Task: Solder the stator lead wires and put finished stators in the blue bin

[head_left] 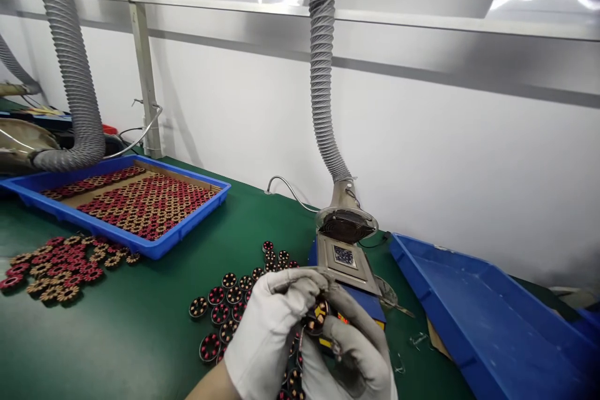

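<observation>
Both my hands wear white gloves and meet low in the middle of the view. My left hand (269, 331) and my right hand (349, 350) pinch one small round wound coil part (317, 315), red and tan with a dark core, between their fingertips. It is held just in front of a solder pot (347, 259) on a blue base. Several like coil parts (229, 300) lie loose on the green mat (140, 331) to the left of my hands.
A blue tray (180, 231) packed with coil parts stands at the back left, with a loose heap (56, 265) before it. An empty blue tray (469, 306) lies at right. Grey fume hoses (323, 94) hang down; one ends over the pot. Tweezers (398, 307) lie beside the pot.
</observation>
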The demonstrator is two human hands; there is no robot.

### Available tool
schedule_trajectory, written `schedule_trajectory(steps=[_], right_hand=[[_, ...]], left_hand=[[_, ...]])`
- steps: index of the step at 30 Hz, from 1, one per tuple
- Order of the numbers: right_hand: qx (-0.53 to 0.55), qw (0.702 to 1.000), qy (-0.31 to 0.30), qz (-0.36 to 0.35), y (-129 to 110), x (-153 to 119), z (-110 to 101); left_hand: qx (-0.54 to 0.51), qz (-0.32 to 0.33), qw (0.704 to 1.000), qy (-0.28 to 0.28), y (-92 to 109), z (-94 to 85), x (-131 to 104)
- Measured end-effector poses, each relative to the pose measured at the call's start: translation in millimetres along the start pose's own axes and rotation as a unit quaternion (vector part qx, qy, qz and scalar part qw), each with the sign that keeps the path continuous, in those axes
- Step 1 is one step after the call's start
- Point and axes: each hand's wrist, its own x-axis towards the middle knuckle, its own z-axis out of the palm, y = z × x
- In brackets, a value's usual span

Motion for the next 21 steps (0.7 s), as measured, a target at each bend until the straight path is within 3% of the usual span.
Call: schedule_trajectory(steps=[2, 4, 5, 9, 11, 15, 21], right_hand=[[-0.011, 0.999, 0.045, -0.015, -2, 5, 1], [-0.030, 0.998, 0.048, -0.022, -2, 10, -1], [-0.036, 0.998, 0.034, -0.028, 0, 12, -2], [-0.031, 0.998, 0.013, -0.045, 6, 10, -7], [-0.030, 0.999, 0.015, -0.037, 7, 7, -7], [-0.001, 1.000, -0.013, -0.017, 2, 8, -4], [0.032, 0.998, 0.024, 0.049, -8, 4, 5]], left_hand=[[-0.063, 0.060, 0.995, 0.050, -2, -2.3, 2], [-0.080, 0.099, 0.989, 0.082, 2, -3.9, 3], [-0.058, 0.091, 0.991, 0.084, 6, -3.9, 4], [0.073, -0.048, 0.996, 0.029, 15, -0.3, 1], [0.065, -0.030, 0.996, 0.054, 14, 0.4, 0], [0.027, 0.087, 0.991, 0.093, 11, -3.0, -1], [0.072, -0.012, 0.997, 0.024, 16, -3.6, 0]])
